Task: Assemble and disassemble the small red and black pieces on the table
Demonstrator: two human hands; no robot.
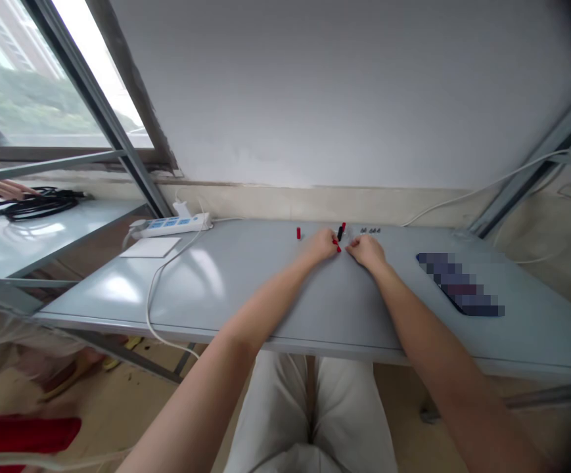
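Note:
Near the back of the grey table (246,263), my left hand (325,244) is closed on a small red part (337,246), whose kind is too small to make out. My right hand (368,250) rests just to the right, its thumb and fingertips drawn together; anything between them is too small to see. Beyond the hands lie a short black piece (340,234) and a red piece (343,225), with something clear (349,234) beside them. A small red cylinder (298,233) stands to the left. Several tiny dark pieces (370,230) sit behind my right hand.
A white power strip (177,224) and a flat white card (150,247) are at the back left. A white cable (153,289) runs over the front edge. On the right lies a dark, pixelated phone-like slab (460,286). Another person's hand (4,190) touches coiled black cable (43,203).

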